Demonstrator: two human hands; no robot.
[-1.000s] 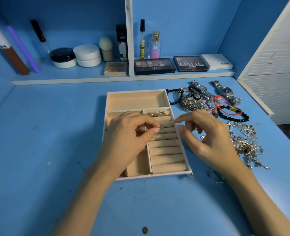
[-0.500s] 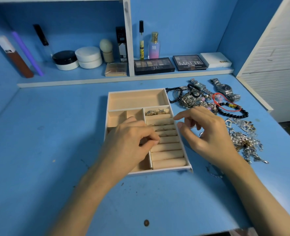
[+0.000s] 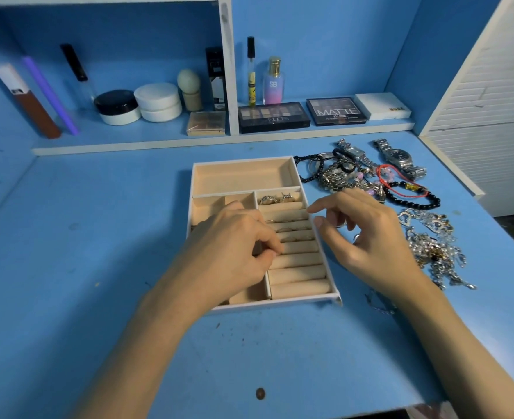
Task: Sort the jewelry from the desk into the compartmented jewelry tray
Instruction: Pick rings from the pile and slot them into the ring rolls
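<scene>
Lettering MATTE marks one palette; left hand curled, perhaps pinching something, right hand loose.

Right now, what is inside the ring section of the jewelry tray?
Two chunky rings sit in the top slot; thin rings lie in the slots below. The bottom rolls show nothing. The left hand covers the section's left edge, so anything there is hidden.

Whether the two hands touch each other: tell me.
Apart. The head view shows ring rolls of the tray between the left hand and the right hand.
</scene>
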